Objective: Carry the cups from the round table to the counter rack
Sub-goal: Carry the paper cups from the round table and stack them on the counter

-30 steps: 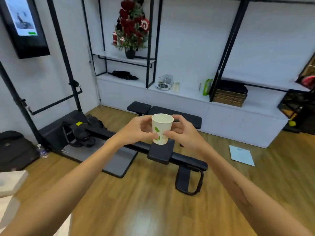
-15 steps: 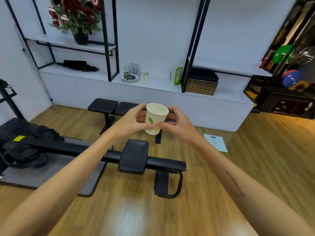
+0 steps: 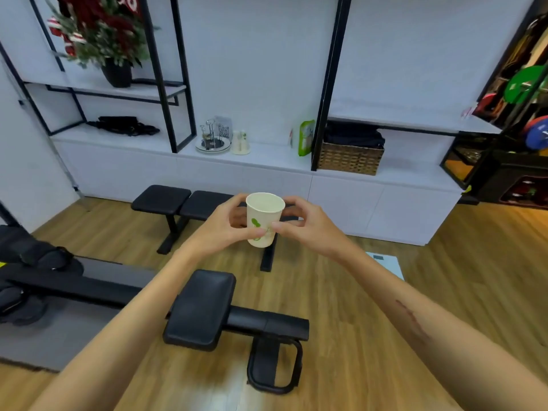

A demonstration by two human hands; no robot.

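Paper cup (image 3: 264, 218): cream-coloured, green leaf print on the side, mouth up and slightly tilted; held in the air in front of the body, between both hands, above the wooden floor (image 3: 444, 262) and well short of the counter.

Left hand (image 3: 225, 229): placed on the cup's left side; thumb and fingertips are curled round the lower wall, the thumb tip pressed against the print. The forearm is extended forward from the lower left of the view.

Right hand (image 3: 308, 226): placed on the cup's right side; the cup is pinched between thumb and curled fingers, the thumb tip nearly meeting the left thumb at the front. The forearm is extended from the lower right.

White counter (image 3: 267, 161): set along the far wall beneath black shelf frames. Metal cup rack (image 3: 212, 137) is seen on a round tray on it, with an upturned paper cup (image 3: 240, 142) just beside it to the right.

Also on the counter: green packet (image 3: 305, 137), woven basket (image 3: 350, 157).

Black weight bench (image 3: 184, 203): stands between cup and counter. A second padded bench (image 3: 204, 310) lies below the forearms.
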